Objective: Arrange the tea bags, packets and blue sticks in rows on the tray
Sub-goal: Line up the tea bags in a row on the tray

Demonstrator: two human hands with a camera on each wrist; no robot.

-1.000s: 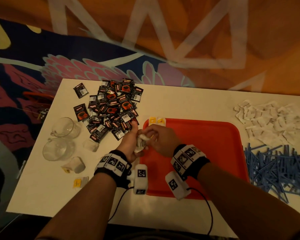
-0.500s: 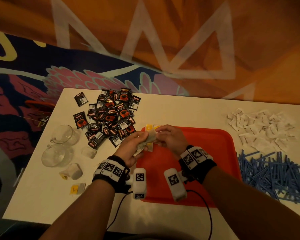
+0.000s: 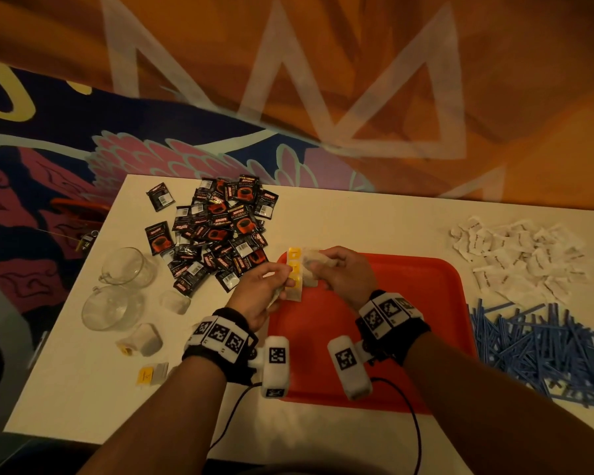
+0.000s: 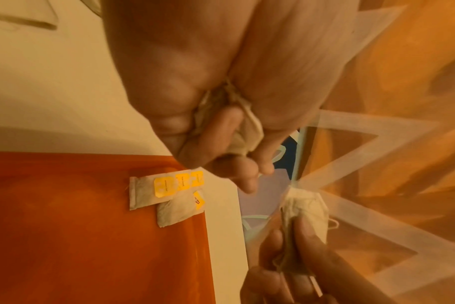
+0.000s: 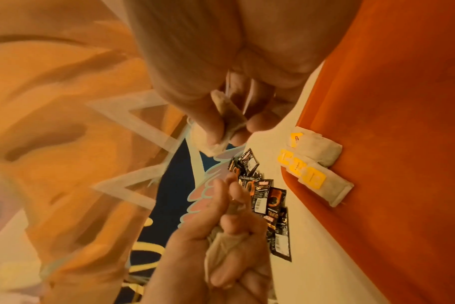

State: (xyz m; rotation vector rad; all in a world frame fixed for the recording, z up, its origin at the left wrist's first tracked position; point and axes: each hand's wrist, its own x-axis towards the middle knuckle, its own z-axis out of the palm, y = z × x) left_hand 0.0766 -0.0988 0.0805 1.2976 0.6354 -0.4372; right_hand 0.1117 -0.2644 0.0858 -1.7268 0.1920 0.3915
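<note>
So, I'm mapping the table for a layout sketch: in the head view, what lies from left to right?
Clear glass cups → pile of black coffee packets → red plastic tray → heap of blue sticks.

The blue sticks (image 3: pixel 545 351) run off the head view's right edge. Print on the yellow tags (image 4: pixel 178 182) is too blurred to read — and the left hand (image 3: pixel 259 296) hides its tea bags (image 5: pixel 221 246), perhaps several.
</note>
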